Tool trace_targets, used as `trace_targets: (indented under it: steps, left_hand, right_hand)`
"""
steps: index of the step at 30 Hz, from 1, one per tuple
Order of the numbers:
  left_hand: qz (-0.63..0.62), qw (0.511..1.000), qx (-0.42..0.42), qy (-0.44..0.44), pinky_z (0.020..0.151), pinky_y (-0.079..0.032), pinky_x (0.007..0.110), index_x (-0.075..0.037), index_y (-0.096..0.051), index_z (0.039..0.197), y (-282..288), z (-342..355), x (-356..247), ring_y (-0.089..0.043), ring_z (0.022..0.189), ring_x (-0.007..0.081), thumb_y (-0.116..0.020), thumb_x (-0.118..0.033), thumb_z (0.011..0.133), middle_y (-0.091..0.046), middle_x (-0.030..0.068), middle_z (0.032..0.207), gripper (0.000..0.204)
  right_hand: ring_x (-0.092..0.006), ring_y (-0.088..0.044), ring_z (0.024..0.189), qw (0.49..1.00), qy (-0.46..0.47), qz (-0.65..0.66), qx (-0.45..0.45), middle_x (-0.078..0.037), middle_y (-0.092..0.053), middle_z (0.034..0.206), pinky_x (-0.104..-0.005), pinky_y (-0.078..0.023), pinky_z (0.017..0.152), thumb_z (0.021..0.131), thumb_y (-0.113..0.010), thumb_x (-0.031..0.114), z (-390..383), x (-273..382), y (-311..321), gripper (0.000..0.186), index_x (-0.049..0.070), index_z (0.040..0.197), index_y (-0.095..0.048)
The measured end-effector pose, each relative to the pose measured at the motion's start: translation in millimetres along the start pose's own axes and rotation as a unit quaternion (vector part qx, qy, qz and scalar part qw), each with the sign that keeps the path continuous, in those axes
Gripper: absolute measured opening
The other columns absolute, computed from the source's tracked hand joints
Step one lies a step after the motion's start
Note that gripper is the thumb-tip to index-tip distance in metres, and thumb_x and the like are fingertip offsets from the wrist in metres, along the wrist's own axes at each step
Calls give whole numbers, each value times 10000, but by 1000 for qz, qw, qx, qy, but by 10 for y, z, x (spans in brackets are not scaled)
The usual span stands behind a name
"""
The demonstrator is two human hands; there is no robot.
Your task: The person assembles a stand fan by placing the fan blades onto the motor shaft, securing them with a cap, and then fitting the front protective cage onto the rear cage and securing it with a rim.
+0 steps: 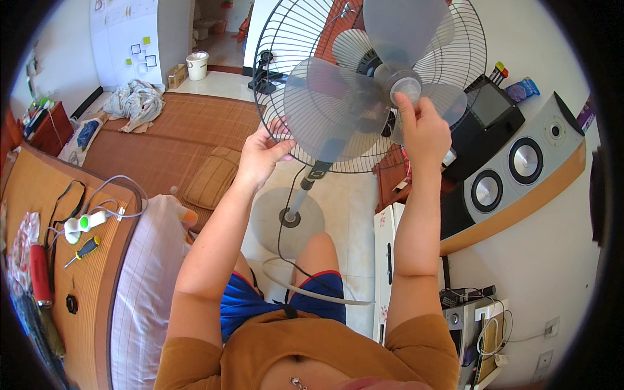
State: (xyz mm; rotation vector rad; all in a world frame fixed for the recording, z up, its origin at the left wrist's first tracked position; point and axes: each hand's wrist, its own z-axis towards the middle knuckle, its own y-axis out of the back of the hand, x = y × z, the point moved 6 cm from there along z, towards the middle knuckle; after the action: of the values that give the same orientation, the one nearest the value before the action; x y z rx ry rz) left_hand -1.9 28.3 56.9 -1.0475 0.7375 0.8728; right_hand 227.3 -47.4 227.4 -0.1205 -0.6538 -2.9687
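A standing fan with its front uncovered fills the upper middle, its grey translucent blades (pixel 325 107) showing before the black wire rear grille (pixel 296 42). My left hand (pixel 262 154) is closed on the lower left rim of that grille. Thumb and fingers of my right hand (pixel 426 133) close around the grey round cap (pixel 407 87) at the blades' hub. Below the head, the fan's pole (pixel 301 195) rises from a round pale base (pixel 265 224) between my legs. A pale curved ring (pixel 305 294) lies across my thighs, partly hidden.
At left, a wooden surface (pixel 91 312) bears a yellow-black screwdriver (pixel 83 250), a white-green power strip (pixel 86 224) and a black round knob (pixel 71 303). Right stand a tall speaker (pixel 513 175) and a white cabinet (pixel 385 273). A black cord (pixel 280 227) hangs beside the pole.
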Motion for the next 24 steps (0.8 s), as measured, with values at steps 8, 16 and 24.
trace_targets:
  steps: [8, 16, 24]
  left_hand:
    - [22, 1000, -6, -19, 627, -504, 218, -36, -527, 1168, 42, 11, 37, -582, 814, 88, -602, 28, 797, -576, 33, 1031, 384]
    - [22, 999, -16, -36, 625, -499, 215, -33, -527, 1157, 13, 7, 21, -571, 791, 84, -601, 20, 802, -575, 34, 1031, 366]
    - [25, 1000, -14, -12, 632, -489, 218, -41, -516, 1170, 62, -50, 19, -570, 805, 93, -591, 22, 810, -586, 26, 1026, 372]
  right_hand:
    - [-202, -584, 723, 987, 105, 73, -95, -40, -588, 952, -321, -470, 597, 653, -756, 226, -80, 242, 395, 295, 88, 875, -619]
    - [-216, -580, 686, 997, 19, 70, 2, -61, -594, 926, -314, -479, 602, 713, -709, 148, -78, 55, 102, 224, 62, 894, -608]
    - [-251, -579, 708, 988, -51, -62, 128, -87, -593, 848, -324, -435, 550, 696, -718, 361, -87, 16, 18, 319, 93, 815, -592]
